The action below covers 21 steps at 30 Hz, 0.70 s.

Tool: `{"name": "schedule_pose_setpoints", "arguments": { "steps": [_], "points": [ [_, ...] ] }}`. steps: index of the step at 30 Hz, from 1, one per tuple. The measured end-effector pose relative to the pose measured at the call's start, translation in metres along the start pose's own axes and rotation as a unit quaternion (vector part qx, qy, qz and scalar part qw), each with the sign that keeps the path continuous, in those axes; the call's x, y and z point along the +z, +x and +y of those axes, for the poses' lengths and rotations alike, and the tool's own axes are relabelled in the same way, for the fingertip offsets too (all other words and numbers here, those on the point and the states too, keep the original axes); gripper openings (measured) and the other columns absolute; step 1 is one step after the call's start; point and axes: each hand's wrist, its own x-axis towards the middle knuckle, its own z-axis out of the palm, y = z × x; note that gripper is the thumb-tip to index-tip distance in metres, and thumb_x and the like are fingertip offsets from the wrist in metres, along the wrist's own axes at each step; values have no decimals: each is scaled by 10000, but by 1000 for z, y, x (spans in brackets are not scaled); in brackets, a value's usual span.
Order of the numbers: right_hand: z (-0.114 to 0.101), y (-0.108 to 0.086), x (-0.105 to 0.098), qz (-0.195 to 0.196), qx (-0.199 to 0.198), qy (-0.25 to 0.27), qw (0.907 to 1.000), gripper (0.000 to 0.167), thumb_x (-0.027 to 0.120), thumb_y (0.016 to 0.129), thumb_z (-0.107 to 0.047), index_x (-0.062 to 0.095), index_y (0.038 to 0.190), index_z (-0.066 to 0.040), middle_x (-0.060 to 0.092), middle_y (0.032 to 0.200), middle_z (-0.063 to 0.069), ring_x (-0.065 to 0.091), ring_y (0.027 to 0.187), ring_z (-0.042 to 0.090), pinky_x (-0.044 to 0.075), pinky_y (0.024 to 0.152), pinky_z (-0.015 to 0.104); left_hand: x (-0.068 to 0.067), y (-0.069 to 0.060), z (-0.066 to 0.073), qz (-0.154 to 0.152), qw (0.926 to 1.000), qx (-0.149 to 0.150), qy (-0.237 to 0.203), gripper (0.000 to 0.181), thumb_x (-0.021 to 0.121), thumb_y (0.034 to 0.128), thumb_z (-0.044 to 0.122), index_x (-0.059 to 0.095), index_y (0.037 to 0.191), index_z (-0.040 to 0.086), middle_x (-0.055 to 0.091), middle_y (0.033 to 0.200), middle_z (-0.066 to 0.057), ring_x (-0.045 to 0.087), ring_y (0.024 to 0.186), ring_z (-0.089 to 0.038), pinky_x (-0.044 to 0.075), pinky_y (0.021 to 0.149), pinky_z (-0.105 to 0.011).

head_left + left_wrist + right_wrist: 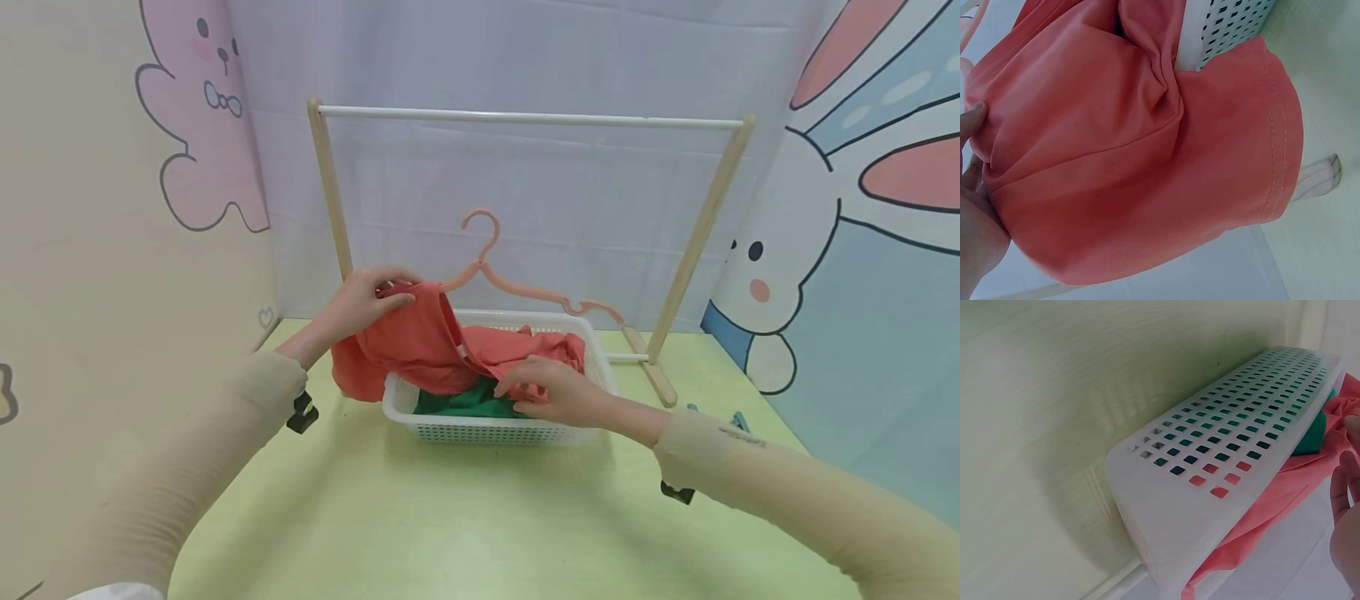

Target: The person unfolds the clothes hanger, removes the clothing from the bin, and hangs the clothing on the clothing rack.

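A red garment (420,333) is pinched at its upper left by my left hand (360,304), and in the left wrist view the cloth (1116,150) drapes away from the thumb and fingers. A pink hanger (525,290) stands hook up, below the rod; its left arm runs behind or into the garment, which I cannot tell. The garment's right part lies in a white basket (495,429), over green cloth (465,402). My right hand (562,392) is at the garment's edge above the basket's front right, fingers bent loosely and apart; in the right wrist view the fingertips (1352,425) are by the red cloth.
Behind the basket stands a rack with a white rod (525,117) and wooden legs (701,242). Small teal items (740,421) lie on the table (480,517), partly hidden by the right sleeve. Cartoon-printed panels stand at both sides.
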Motion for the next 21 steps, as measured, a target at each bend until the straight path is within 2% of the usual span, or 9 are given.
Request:
{"name": "schedule_pose_setpoints", "arguments": {
  "steps": [4,8,11,14,18,21],
  "points": [
    [3,1,-2,-307,409,-381,9980,264,771,846,-90,702,1100,-112,718,1070,2,591,836,136,546,802,295,1,-1,-1,-29,10000,-14,-12,283,687,933,175,695,1214,147,709,1170,-76,621,939,-232,534,821,-363],
    [8,2,-7,-236,862,-651,9939,260,776,840,-94,697,1088,-105,692,1080,17,614,965,159,596,821,308,0,0,-2,47,9999,85,-23,274,695,926,164,703,1198,137,717,1153,-75,616,926,-225,526,809,-354],
    [14,1,-11,-188,1105,-802,9905,252,784,833,-92,679,1062,-94,680,1035,21,636,926,160,600,811,313,0,-1,-3,74,9999,156,-10,270,700,921,158,708,1189,131,723,1137,-80,616,900,-223,523,791,-342],
    [19,0,-14,-307,1341,-891,9865,254,796,830,-129,661,1043,-100,682,970,7,638,852,147,587,766,285,0,-2,-4,35,9999,134,-6,272,698,923,163,707,1194,137,723,1134,-81,618,889,-221,527,781,-334],
    [22,-3,-16,-417,1723,-805,9809,292,804,828,-170,648,1066,-105,692,947,0,629,813,136,569,739,253,1,-4,-4,-22,10000,74,-39,277,694,927,174,706,1203,152,720,1153,-73,622,913,-220,534,796,-345],
    [24,-6,-20,-345,1825,-685,9802,280,797,827,-136,647,1060,-99,694,948,9,618,816,137,570,745,257,1,-5,-5,-12,10000,82,-55,276,694,928,179,706,1202,155,719,1163,-74,629,934,-226,538,810,-365]
  ]
}}
